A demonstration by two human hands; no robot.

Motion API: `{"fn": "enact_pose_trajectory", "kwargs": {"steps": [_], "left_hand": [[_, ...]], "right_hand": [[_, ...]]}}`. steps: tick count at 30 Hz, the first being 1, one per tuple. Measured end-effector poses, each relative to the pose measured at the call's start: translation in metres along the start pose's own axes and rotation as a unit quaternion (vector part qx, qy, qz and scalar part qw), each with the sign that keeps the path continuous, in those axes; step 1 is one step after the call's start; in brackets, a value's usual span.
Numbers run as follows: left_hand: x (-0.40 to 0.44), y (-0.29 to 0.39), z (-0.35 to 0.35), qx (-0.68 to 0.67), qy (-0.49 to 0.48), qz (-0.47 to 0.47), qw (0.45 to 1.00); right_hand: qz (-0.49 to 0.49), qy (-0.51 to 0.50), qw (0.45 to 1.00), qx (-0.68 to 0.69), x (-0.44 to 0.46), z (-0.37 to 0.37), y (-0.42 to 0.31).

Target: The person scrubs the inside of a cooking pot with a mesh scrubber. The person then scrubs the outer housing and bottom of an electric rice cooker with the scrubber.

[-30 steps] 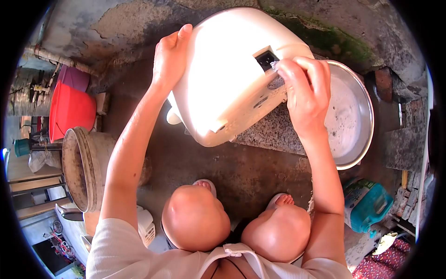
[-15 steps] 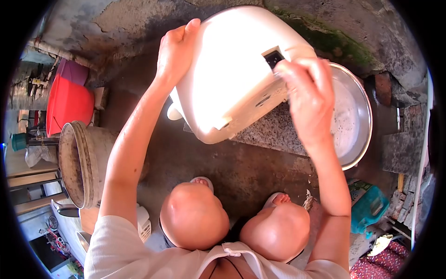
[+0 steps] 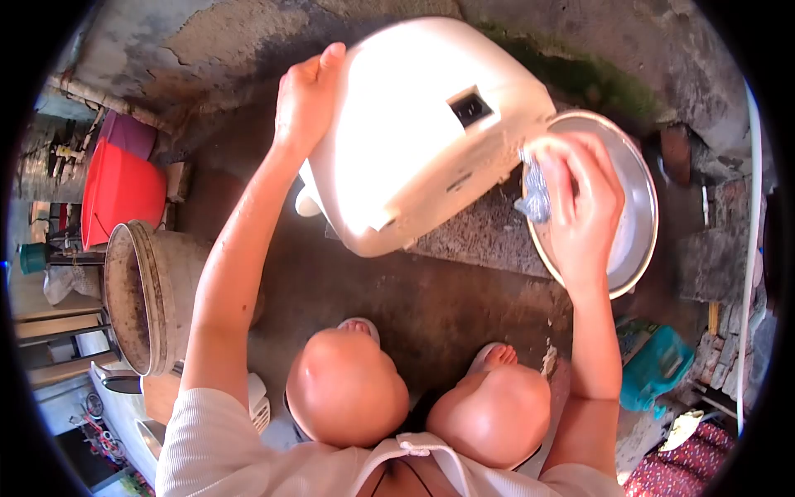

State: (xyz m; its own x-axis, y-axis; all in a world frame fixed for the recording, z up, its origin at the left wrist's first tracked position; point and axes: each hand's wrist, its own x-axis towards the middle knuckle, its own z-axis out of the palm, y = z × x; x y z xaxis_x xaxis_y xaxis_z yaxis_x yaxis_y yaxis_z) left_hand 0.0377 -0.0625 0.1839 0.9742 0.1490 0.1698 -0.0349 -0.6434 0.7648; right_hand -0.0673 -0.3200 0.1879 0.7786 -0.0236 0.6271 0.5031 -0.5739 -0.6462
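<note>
A white rice cooker (image 3: 406, 124) is tilted up before me, with a black power socket (image 3: 470, 108) in its side. My left hand (image 3: 305, 99) grips its left edge, the thumb pointing up and the other fingers hidden behind it. Just off the cooker's right side, my right hand (image 3: 580, 195) is closed on a wet-looking grey-blue cloth (image 3: 535, 192) that hangs from its fingers. Behind that hand, a metal basin (image 3: 644, 219) holds some liquid.
Under the cooker lies a speckled stone slab (image 3: 489, 236). To the left are a red basin (image 3: 124, 195) and a beige bucket (image 3: 170, 286). A teal plastic jug (image 3: 658, 369) lies at the right, near a patterned red cloth (image 3: 683, 464). A stained wall (image 3: 240, 50) rises behind.
My right hand has moved right and down, away from the socket, and the cloth now shows in it. The cooker has shifted slightly left; my left hand still holds its edge.
</note>
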Motion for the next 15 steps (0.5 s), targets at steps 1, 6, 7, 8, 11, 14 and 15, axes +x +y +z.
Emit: {"fn": "enact_pose_trajectory", "kwargs": {"steps": [1,6,7,8,11,14,15], "left_hand": [[-0.002,0.001,-0.001,-0.010,-0.015,-0.012,1.000],[0.000,-0.001,0.000,0.026,0.005,0.009,1.000],[0.000,-0.002,0.000,0.026,0.003,0.012,1.000],[0.000,-0.003,0.000,0.026,0.001,0.013,1.000],[-0.001,-0.001,-0.001,0.019,0.000,0.000,1.000],[0.000,-0.002,0.002,0.013,-0.002,0.022,1.000],[-0.002,-0.002,0.003,0.015,-0.005,0.017,1.000]], "right_hand": [[-0.009,0.017,1.000,-0.014,-0.002,0.004,0.001],[-0.119,0.054,0.989,-0.075,0.010,0.037,0.005],[-0.137,0.049,0.985,-0.087,0.009,0.040,0.004],[-0.144,0.050,0.985,-0.085,0.008,0.045,-0.002],[-0.171,0.049,0.982,-0.067,0.009,0.047,0.002],[-0.214,0.052,0.967,-0.128,0.019,0.036,0.024],[-0.216,0.062,0.964,-0.142,0.021,0.033,0.028]]}}
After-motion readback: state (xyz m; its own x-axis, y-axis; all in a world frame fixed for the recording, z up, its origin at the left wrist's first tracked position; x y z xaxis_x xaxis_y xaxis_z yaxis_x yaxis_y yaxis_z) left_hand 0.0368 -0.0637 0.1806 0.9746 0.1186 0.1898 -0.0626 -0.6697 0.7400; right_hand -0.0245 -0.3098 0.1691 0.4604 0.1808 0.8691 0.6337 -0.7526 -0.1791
